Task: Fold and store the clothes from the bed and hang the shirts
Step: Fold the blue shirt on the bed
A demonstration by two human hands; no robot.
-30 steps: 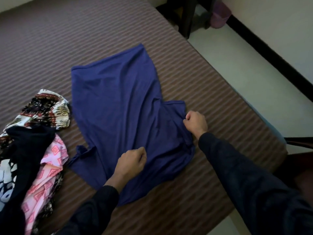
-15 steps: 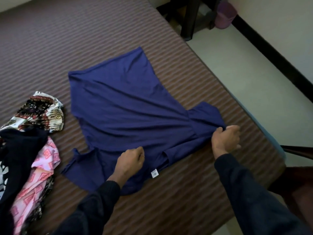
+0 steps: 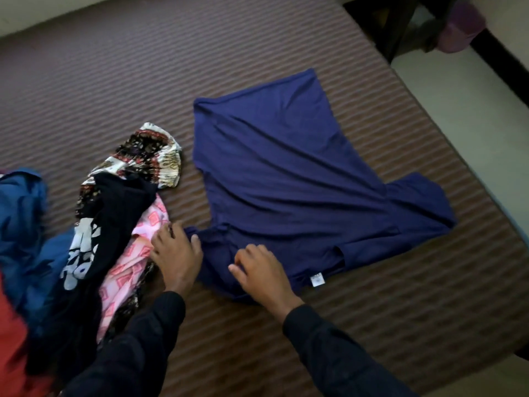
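**— Head view first: where does the shirt lie from you?**

— The blue shirt is spread on the bed, collar end near me, hem pointing away, so its long axis runs up and a little to the left. One sleeve sticks out to my right, well away from either of my hands.

**— And the hands?**

— Apart, both at the near edge. My left hand pinches the bunched left sleeve, beside the clothes pile; my right hand rests flat by the collar, fingers loose. The left sleeve is nearest, so I judge it gets smoothed out next.
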